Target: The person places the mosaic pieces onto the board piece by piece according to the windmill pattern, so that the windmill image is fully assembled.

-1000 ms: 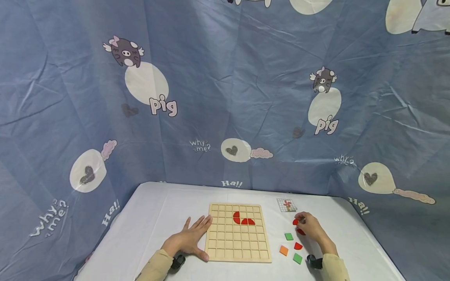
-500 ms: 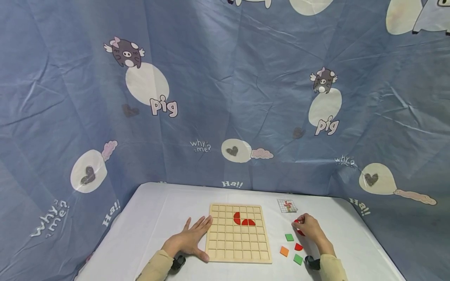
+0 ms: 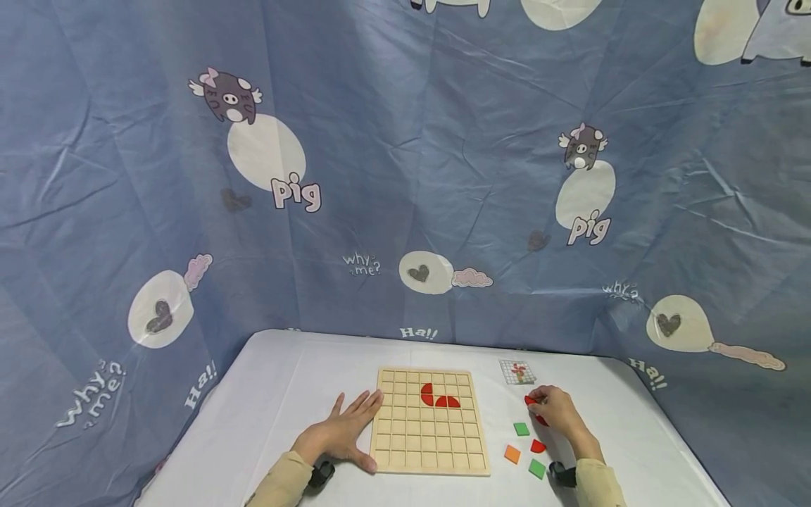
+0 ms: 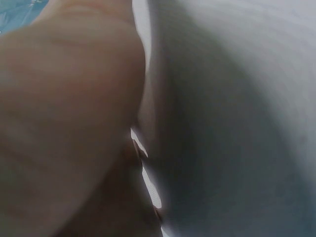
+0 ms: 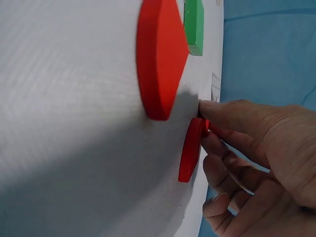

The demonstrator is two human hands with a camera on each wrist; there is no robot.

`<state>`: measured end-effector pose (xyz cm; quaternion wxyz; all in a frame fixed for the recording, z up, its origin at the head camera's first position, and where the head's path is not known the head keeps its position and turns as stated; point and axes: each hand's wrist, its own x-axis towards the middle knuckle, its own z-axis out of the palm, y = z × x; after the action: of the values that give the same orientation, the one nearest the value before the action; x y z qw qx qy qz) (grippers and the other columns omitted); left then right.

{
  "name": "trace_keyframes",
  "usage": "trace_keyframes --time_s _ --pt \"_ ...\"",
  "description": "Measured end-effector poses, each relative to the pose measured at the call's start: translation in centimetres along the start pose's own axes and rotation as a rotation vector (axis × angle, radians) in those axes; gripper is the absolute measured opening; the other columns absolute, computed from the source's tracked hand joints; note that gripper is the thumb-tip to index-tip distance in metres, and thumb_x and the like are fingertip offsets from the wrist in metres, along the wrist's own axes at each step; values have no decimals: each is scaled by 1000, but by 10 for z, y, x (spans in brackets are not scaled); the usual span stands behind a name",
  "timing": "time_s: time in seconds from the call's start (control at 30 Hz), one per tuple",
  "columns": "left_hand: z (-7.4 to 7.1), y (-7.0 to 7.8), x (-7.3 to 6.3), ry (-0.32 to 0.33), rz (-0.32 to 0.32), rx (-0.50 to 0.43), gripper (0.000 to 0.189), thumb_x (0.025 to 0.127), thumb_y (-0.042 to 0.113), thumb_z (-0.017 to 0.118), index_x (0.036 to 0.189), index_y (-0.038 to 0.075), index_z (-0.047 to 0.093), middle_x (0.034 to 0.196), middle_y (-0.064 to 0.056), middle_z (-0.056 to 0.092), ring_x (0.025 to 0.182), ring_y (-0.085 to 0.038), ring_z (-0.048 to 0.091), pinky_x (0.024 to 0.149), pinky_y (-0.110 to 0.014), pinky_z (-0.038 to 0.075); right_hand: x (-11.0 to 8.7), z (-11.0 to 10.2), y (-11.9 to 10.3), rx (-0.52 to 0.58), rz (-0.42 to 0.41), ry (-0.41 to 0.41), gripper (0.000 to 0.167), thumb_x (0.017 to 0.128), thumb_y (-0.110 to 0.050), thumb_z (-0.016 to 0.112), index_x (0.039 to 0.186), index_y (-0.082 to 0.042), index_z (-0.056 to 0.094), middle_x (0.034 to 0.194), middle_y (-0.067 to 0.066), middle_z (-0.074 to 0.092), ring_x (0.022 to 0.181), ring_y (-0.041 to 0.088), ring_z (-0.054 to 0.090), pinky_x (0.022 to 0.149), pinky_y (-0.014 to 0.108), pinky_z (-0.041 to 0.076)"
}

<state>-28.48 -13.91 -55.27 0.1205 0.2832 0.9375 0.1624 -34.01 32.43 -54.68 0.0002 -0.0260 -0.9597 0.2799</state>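
Left hand (image 3: pixel 342 431) against the left edge of a wooden board (image 3: pixel 429 443), fingers spread, likely steadying it on the counter (image 3: pixel 317 373); right hand (image 3: pixel 560 410) off to the board's right, fingers pinching a red piece (image 3: pixel 530 400); picture card (image 3: pixel 517 372) nearby, presumably for reference.

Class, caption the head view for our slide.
Left hand spread at the edge of a gridded board, right hand pinching a red piece near a green tile.
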Motion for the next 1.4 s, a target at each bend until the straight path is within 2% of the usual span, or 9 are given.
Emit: trace_keyframes --time_s 0.23,0.4,0.57,0.77,0.97,1.2,1.4 --pt "-1 0 0 5 2 7 129 61 69 73 155 7 12 164 -11 8 150 -33 9 115 -68 -1 0 0 -2 -3 17 9 23 79 -7 76 100 0 70 94 11 66 82 21 58 78 41 56" --pt "0 0 0 1 1 -2 129 60 70 73 155 7 12 164 -11 7 150 -33 9 115 -68 -2 0 1 0 1 10 6 22 80 -7 75 99 1 69 92 10 67 79 20 58 73 37 57" --pt "0 0 -1 2 2 0 129 61 69 73 155 7 12 164 -10 7 150 -33 8 115 -68 -2 0 2 0 12 26 10 23 80 -7 75 99 2 68 91 10 68 80 19 59 75 38 57" --pt "-1 1 0 1 -3 2 129 61 69 74 155 7 12 164 -10 7 150 -33 9 115 -68 -2 0 5 -8 49 28 17 22 80 -7 73 98 4 66 85 8 66 71 16 57 61 29 54" --pt "-1 1 0 -3 -2 -5 128 62 68 75 155 7 12 164 -11 7 150 -33 8 115 -68 -2 -2 12 -18 56 -33 49 21 76 -9 74 92 1 67 82 5 65 72 15 56 61 28 49" --pt "0 1 0 -5 -1 3 129 62 70 73 155 7 11 164 -10 6 150 -33 8 115 -68 -2 -9 23 -43 97 -74 54 21 79 -16 76 92 -4 66 85 3 64 69 13 52 56 24 44" --pt "0 1 -1 -3 -8 6 130 60 71 72 155 7 11 164 -10 7 150 -33 9 116 -68 -1 -17 34 -68 97 -217 94 16 77 -15 78 86 -7 67 81 2 65 67 11 52 57 24 44"
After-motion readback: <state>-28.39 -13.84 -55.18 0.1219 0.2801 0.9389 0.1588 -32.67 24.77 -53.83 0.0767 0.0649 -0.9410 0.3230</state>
